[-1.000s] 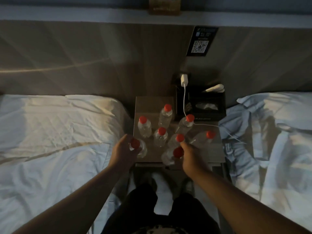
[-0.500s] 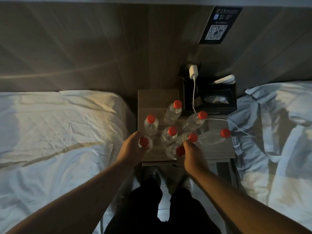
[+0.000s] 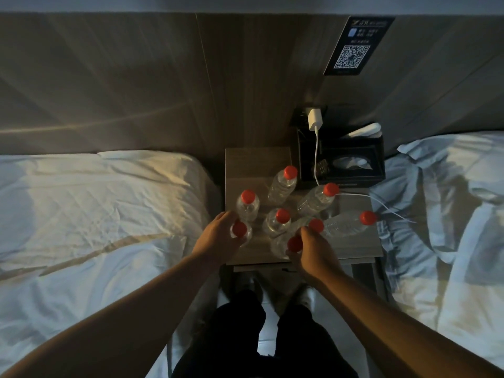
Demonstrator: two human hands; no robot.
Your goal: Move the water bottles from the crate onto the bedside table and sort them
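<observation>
Several clear water bottles with red caps stand on the wooden bedside table point(image 3: 245, 165) between two beds. My left hand point(image 3: 218, 236) grips the front-left bottle point(image 3: 240, 230) from its left side. My right hand point(image 3: 313, 249) holds the front-middle bottle point(image 3: 293, 244) near its cap, at the table's front edge. Others stand behind: one at the left point(image 3: 247, 204), one in the middle point(image 3: 276, 222), one at the back point(image 3: 283, 182), two at the right point(image 3: 317, 199) point(image 3: 346, 225). No crate is in view.
A black tissue box point(image 3: 351, 162) fills the table's back right corner. A white charger point(image 3: 315, 118) is plugged in above it; its cable point(image 3: 381, 205) runs across the table to the right bed point(image 3: 450, 214). The left bed point(image 3: 95, 214) adjoins the table. My legs point(image 3: 259, 336) are below.
The camera has tilted and moved closer, so the table sits lower and larger in view. Both hands stay on the same front bottles; my right hand has closed more round its bottle's neck.
</observation>
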